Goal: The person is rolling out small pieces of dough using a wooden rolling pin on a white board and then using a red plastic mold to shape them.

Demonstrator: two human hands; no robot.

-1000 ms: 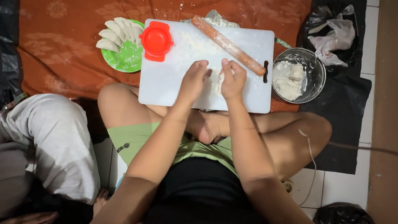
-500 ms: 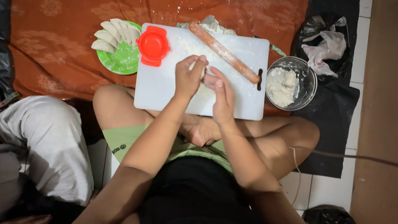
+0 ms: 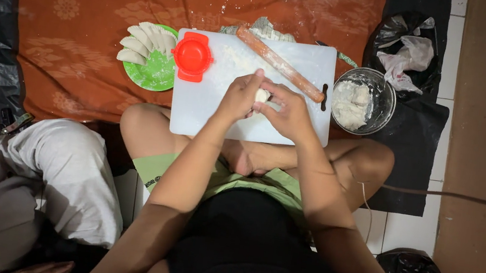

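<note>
My left hand (image 3: 240,96) and my right hand (image 3: 288,112) meet over the white cutting board (image 3: 198,100), both pinching a small white lump of dough (image 3: 261,95) between the fingers. A wooden rolling pin (image 3: 279,64) lies slanted across the board's far right part. At the board's far left corner sits a red round dumpling press (image 3: 192,55). Beside it a green plate (image 3: 157,71) carries several folded white dumplings (image 3: 140,43).
A glass bowl (image 3: 385,98) with white dough stands right of the board. Black plastic bags (image 3: 411,49) lie at the far right and left on an orange cloth (image 3: 86,6). Another person in grey trousers (image 3: 59,176) sits at my left. A cable (image 3: 458,196) crosses the right floor.
My hands have lifted from pressing flat on the board and come together around the dough lump. The view has shifted slightly.
</note>
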